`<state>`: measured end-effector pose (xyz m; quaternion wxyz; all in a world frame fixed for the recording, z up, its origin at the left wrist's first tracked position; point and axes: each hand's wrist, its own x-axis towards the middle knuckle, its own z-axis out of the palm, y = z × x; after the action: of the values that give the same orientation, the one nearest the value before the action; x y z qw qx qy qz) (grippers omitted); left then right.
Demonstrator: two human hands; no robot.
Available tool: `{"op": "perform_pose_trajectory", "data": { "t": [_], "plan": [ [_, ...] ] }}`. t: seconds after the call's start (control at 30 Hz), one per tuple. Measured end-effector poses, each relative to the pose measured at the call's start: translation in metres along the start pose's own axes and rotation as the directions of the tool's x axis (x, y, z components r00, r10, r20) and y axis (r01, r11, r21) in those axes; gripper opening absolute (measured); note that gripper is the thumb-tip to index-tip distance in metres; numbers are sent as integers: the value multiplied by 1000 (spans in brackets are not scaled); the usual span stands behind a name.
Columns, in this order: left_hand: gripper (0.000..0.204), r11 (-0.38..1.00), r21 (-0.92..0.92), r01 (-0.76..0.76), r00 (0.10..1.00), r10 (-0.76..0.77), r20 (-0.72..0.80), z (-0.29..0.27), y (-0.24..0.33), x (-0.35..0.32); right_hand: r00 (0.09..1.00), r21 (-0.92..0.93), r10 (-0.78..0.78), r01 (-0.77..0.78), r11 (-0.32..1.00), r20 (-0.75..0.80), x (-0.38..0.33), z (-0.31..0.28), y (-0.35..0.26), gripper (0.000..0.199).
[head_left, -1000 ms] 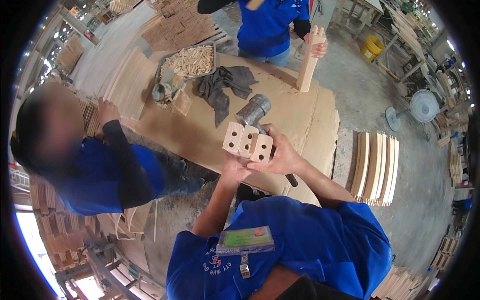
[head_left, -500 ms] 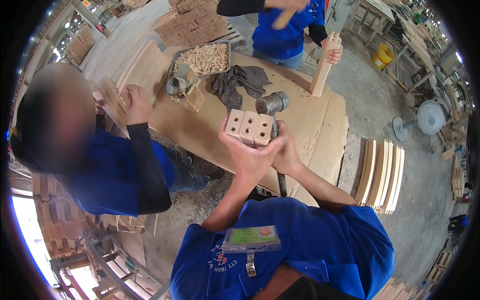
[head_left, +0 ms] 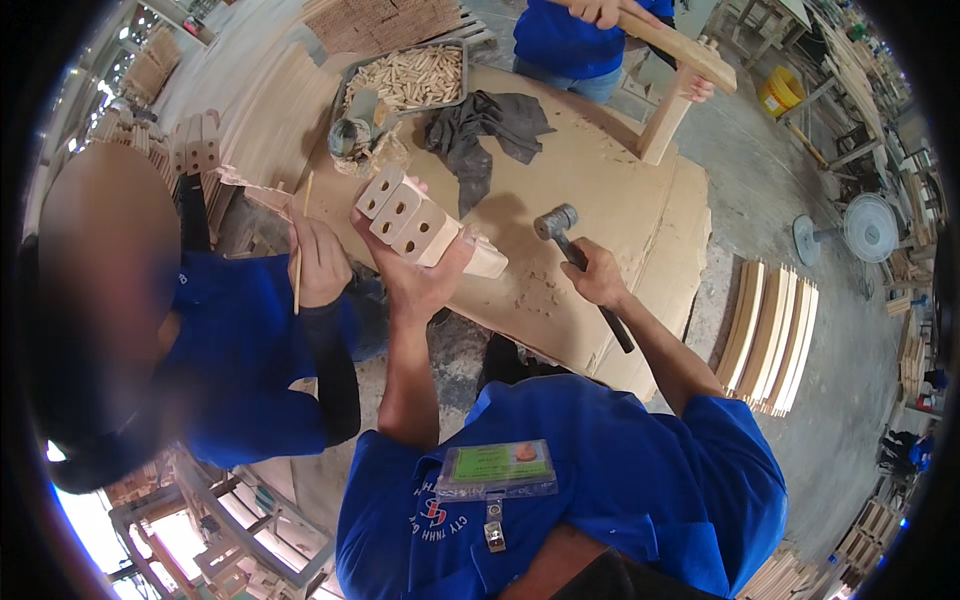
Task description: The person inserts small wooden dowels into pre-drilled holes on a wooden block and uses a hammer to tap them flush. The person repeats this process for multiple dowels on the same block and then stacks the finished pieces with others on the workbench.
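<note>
My left hand (head_left: 415,282) grips a bundle of three wooden pieces (head_left: 402,222), tilted, with pairs of drilled holes in the end faces turned up toward me. Its fingers wrap round the sides, and the far ends of the pieces reach over the table edge. To the right, my right hand (head_left: 597,275) is closed round the dark handle of a hammer (head_left: 556,221). The hammer's grey metal head points away from me, above the cardboard-covered table (head_left: 590,215). A gap separates the hammer from the bundle.
A tray (head_left: 466,72) of wooden dowels, a glue-smeared can (head_left: 348,138) and a dark cloth (head_left: 487,135) lie on the table. At left, a co-worker's hand (head_left: 320,262) holds a thin stick (head_left: 300,240). Across, another co-worker holds a wooden mallet (head_left: 690,52) over an upright doweled piece (head_left: 662,125).
My hands have moved apart: the left carries the bundle left and tilts it, the right takes the hammer rightward. The co-worker across has brought the mallet over the upright piece.
</note>
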<state>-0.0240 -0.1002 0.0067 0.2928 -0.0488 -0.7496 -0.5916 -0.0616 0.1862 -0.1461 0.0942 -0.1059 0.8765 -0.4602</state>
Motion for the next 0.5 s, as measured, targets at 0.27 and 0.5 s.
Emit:
{"op": "perform_pose_trajectory", "data": {
  "t": [0.27,0.5],
  "plan": [
    [105,996,-19,86,996,-85,8,-10,-25,10,929,-353,-344,278,893,-139,7,25,39,30],
    [87,985,-168,47,997,-35,75,-4,-44,7,991,-338,-123,133,932,51,64,17,-12,23]
  ]
}}
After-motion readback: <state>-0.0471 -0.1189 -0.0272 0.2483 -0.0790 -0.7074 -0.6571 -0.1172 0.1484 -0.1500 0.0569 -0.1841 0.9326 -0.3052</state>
